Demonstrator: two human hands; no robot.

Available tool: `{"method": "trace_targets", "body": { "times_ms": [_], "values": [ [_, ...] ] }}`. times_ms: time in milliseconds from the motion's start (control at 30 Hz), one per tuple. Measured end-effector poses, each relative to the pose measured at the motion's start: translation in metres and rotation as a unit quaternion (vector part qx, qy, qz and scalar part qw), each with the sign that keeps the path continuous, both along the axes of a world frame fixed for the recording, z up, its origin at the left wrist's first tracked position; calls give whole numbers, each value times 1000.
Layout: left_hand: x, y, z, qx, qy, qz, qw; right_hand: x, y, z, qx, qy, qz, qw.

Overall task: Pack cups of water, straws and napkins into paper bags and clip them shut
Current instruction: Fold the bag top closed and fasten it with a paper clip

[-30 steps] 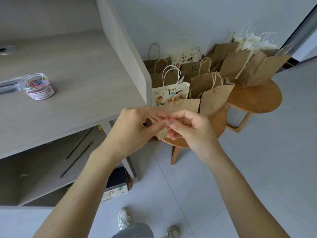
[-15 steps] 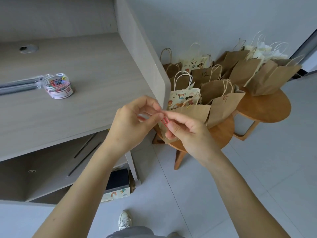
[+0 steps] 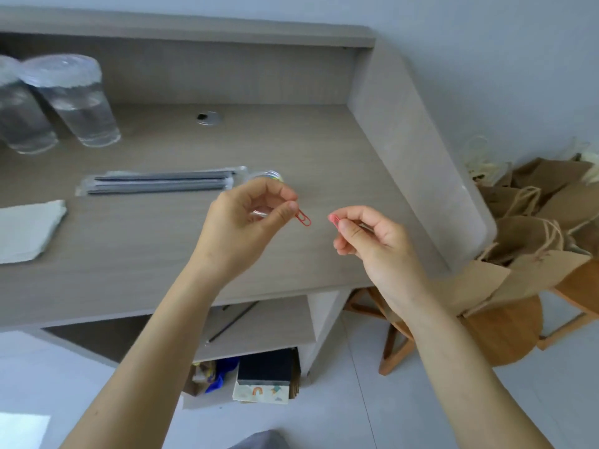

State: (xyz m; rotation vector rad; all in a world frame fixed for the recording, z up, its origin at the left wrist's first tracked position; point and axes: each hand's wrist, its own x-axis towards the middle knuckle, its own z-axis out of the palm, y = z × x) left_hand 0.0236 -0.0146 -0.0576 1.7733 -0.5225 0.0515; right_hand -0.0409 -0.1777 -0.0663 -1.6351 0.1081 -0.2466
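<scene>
My left hand [image 3: 241, 226] pinches a red paper clip [image 3: 303, 218] between thumb and forefinger above the grey desk [image 3: 155, 241]. My right hand [image 3: 372, 236] pinches a second red clip [image 3: 334, 219] a short way to the right. Two sealed cups of water [image 3: 73, 98] stand at the desk's back left. A pack of wrapped straws [image 3: 162, 183] lies in the middle, with a folded napkin [image 3: 26, 230] at the left edge. The clear tub of clips [image 3: 265, 176] is mostly hidden behind my left hand. Brown paper bags [image 3: 531, 222] crowd the stools on the right.
The desk's raised side panel [image 3: 415, 150] stands between the desk top and the bags. Round wooden stools [image 3: 505, 332] carry the bags at the right. Below the desk is a shelf with a dark box [image 3: 265, 374] and other packaging on the floor.
My head has turned left from the bags to the desk. My hands were together over one spot; now they are apart, each pinching a red clip.
</scene>
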Motion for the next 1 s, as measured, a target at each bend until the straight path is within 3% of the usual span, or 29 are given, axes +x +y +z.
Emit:
{"method": "trace_targets", "body": {
  "times_ms": [233, 600, 767, 1000],
  "values": [
    [57, 23, 2, 80, -59, 120, 988, 31, 21, 2, -20, 8, 0, 1000],
    [86, -2, -17, 222, -127, 136, 957, 39, -4, 5, -51, 48, -3, 998],
    [53, -17, -10, 222, -164, 116, 954, 25, -20, 2, -54, 41, 10, 998],
    [-52, -68, -20, 245, -144, 25, 959, -52, -81, -10, -114, -8, 25, 993]
  ]
}}
